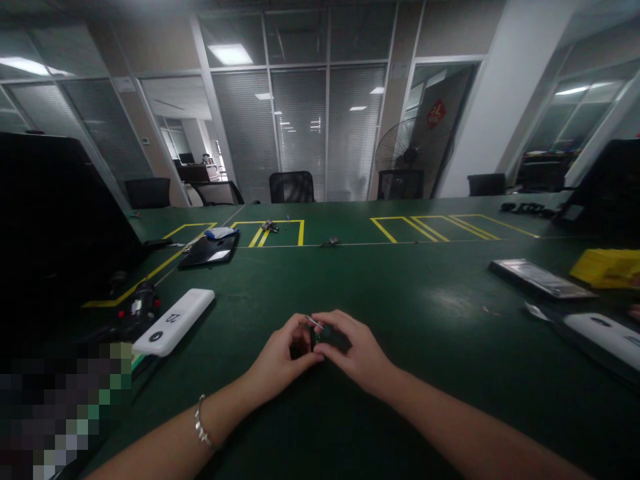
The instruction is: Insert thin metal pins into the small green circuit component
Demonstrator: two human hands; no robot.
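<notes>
My two hands meet above the green table in the middle of the view. In my right hand is a small screwdriver with a dark handle; its thin metal shaft points up and left toward the other hand. The fingers of my left hand are curled around a small dark piece with a hint of green, mostly hidden by the fingers. Whether the shaft's tip touches that piece I cannot make out. A silver bracelet circles the left wrist.
White power banks lie at left and right. A black folder-like item, small metal parts, another metal piece, a flat metal-topped box and a yellow bin are on the table. Dark monitors flank it.
</notes>
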